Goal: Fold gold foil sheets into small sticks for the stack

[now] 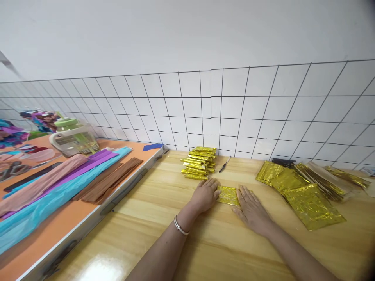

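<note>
A crinkled sheet of gold foil paper (228, 195) lies flat on the wooden table between my two hands. My left hand (204, 194), with a bracelet at the wrist, rests palm down over the sheet's left end. At the opposite end, the stretched fingers of my right hand (251, 208) touch the foil, the thumb held apart. Neither hand grips anything. Just beyond my left hand is a pile of narrow folded gold strips (200, 162). Larger gold foil sheets (314, 205) overlap one another to the right of my right hand.
A pen (225, 164) lies near the gridded wall. Behind the gold sheets are a black object (283, 162) and a stack of foil edges (320, 181). On the left, an orange-topped table (55, 249) holds brown crepe paper strips (109, 181), blue strips, scissors (14, 169) and a green-lidded jug (73, 136).
</note>
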`<state>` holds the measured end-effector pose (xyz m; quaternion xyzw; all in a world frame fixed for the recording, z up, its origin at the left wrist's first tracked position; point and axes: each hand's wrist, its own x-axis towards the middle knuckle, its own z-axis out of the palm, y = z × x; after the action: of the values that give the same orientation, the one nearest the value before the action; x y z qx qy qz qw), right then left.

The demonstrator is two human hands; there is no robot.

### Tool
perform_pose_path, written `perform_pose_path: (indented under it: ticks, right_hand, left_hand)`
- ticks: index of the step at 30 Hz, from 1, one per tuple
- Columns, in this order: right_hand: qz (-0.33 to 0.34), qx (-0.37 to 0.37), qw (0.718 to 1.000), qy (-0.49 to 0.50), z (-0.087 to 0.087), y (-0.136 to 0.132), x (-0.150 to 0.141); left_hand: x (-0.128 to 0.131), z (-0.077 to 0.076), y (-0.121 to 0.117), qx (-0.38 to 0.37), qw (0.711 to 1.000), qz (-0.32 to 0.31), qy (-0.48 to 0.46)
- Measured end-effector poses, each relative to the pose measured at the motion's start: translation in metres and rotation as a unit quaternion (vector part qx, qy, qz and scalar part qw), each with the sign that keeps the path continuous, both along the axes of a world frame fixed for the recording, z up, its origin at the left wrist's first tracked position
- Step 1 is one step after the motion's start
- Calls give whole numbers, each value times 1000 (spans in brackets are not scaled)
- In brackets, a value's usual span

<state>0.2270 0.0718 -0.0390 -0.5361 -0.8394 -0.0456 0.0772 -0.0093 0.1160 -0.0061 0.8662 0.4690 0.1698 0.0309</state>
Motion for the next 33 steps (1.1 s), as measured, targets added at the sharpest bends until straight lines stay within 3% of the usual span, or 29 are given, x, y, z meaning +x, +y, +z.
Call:
perform_pose_path:
  ticks: [3, 7, 13, 27, 33]
  right_hand:
    - [2, 8, 1000, 5, -4, 1, 1]
    - [-3, 11, 1000, 1, -11, 4, 7]
    - [20, -10, 1000, -9, -11, 12, 24]
    - [30, -6, 1000, 6, -12, 12, 26]
    - [24, -13, 1000, 5, -10, 12, 23]
  left_hand:
    - [13, 7, -8, 36, 999, -9, -27]
    - [33, 1, -26, 1, 992, -128, 16]
    - [37, -4, -37, -46, 987, -143, 52]
    - [15, -9, -18, -50, 986, -142, 68]
    - [21, -3, -20, 4, 995, -72, 63]
